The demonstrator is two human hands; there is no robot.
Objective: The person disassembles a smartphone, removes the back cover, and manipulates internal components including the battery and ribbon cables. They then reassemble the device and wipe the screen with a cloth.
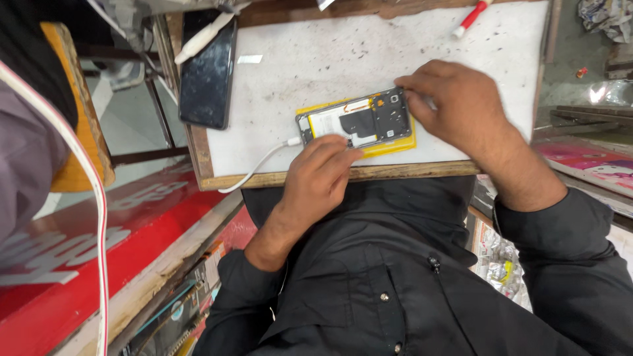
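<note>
An opened phone (356, 122) with its back off lies on a yellow pad (403, 144) near the front edge of a white work board (316, 59). A white cable (260, 166) is plugged into its left end. My left hand (318, 178) rests at the phone's near edge, fingertips touching it by the cable plug. My right hand (455, 105) covers the phone's right end, fingers pressing on its top corner. Whether either hand holds a small tool is hidden.
A dark phone or screen panel (208, 76) lies at the board's left edge beside a white stick-like tool (203, 38). A red-and-white pen (469, 18) sits at the far right. A red sign board (99, 257) lies low at left. Clutter stands at right.
</note>
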